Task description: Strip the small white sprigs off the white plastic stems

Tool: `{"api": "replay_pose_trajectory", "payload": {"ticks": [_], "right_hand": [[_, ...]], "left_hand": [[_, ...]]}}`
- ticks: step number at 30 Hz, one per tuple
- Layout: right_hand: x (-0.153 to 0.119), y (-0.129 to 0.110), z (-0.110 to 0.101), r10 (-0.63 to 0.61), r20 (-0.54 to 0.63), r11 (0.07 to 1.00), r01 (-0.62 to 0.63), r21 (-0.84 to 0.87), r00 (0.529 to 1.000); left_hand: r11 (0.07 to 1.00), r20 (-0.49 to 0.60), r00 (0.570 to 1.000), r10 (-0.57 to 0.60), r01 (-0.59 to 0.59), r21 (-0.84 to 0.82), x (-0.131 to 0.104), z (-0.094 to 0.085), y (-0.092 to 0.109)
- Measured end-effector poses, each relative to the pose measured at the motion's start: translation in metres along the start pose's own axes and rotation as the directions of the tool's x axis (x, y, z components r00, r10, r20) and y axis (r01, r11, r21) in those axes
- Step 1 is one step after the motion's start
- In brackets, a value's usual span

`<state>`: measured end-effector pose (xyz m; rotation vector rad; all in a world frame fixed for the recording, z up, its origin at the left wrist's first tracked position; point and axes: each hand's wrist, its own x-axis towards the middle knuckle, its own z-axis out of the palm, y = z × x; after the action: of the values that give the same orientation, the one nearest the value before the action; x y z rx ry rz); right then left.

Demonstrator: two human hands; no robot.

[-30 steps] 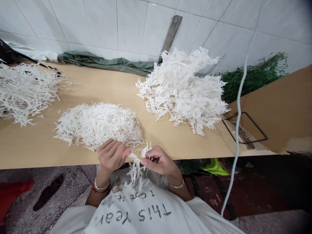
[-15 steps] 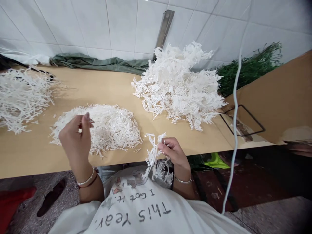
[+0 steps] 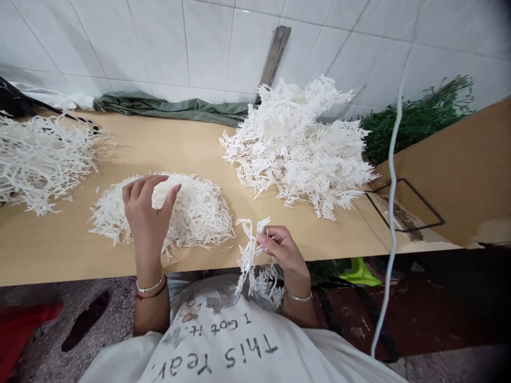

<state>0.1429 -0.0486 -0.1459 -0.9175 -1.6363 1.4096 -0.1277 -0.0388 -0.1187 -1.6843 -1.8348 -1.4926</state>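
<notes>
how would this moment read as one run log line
left hand: open, over middle white pile | right hand: pinching white strands | right white pile: on table, beside green bundle

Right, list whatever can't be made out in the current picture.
All in the head view:
Left white pile: cut off by the left edge.
Middle white pile: partly hidden behind the left hand.
Held white strands: gripped part hidden by the right hand.
Red object: unidentifiable, left edge crops it.
</notes>
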Motion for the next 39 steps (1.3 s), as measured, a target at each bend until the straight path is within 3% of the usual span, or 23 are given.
{"api": "replay_pose_trajectory", "payload": {"ticks": [3, 6, 9, 12, 17, 23, 30, 35, 37, 39], "right_hand": [[0.002, -0.004, 0.005, -0.027, 0.024, 1.000, 0.028, -0.014, 0.999], [0.005, -0.010, 0.012, -0.064, 0.041, 0.997, 0.065, -0.030, 0.997], [0.006, -0.014, 0.018, -0.149, 0.032, 0.987, 0.151, -0.059, 0.988], [0.006, -0.016, 0.022, -0.211, 0.040, 0.974, 0.213, -0.078, 0.977], [0.005, -0.014, 0.024, -0.214, 0.054, 0.968, 0.219, -0.125, 0.975], [0.005, -0.015, 0.027, -0.220, 0.051, 0.966, 0.225, -0.125, 0.974], [0.003, -0.012, 0.029, -0.164, 0.098, 0.980, 0.174, -0.099, 0.981], [0.002, -0.016, 0.032, -0.162, 0.119, 0.981, 0.173, -0.086, 0.980], [0.000, -0.017, 0.031, -0.157, 0.127, 0.987, 0.161, -0.021, 0.979], [-0.002, -0.016, 0.029, -0.126, 0.166, 0.980, 0.097, 0.176, 0.978]], "left_hand": [[0.950, 0.025, 0.999, -0.040, 0.046, -0.309, -0.010, -0.001, 0.027], [0.813, 0.197, 0.980, -0.007, 0.120, -0.570, -0.028, 0.005, 0.054], [0.790, 0.360, 0.930, 0.071, 0.168, -0.589, -0.045, 0.013, 0.065], [0.813, 0.448, 0.889, 0.096, 0.189, -0.551, -0.055, 0.017, 0.065], [0.844, 0.424, 0.896, 0.135, 0.120, -0.523, -0.055, 0.017, 0.067], [0.861, 0.418, 0.867, 0.271, -0.024, -0.509, -0.052, 0.021, 0.067], [0.814, 0.201, 0.909, 0.364, -0.205, -0.544, -0.058, 0.031, 0.050], [0.814, 0.150, 0.973, 0.175, -0.058, -0.579, -0.062, 0.024, 0.054], [0.798, 0.231, 0.967, 0.103, 0.058, -0.600, -0.066, 0.013, 0.062], [0.756, 0.391, 0.916, 0.083, 0.198, -0.624, -0.072, 0.001, 0.069]]}}
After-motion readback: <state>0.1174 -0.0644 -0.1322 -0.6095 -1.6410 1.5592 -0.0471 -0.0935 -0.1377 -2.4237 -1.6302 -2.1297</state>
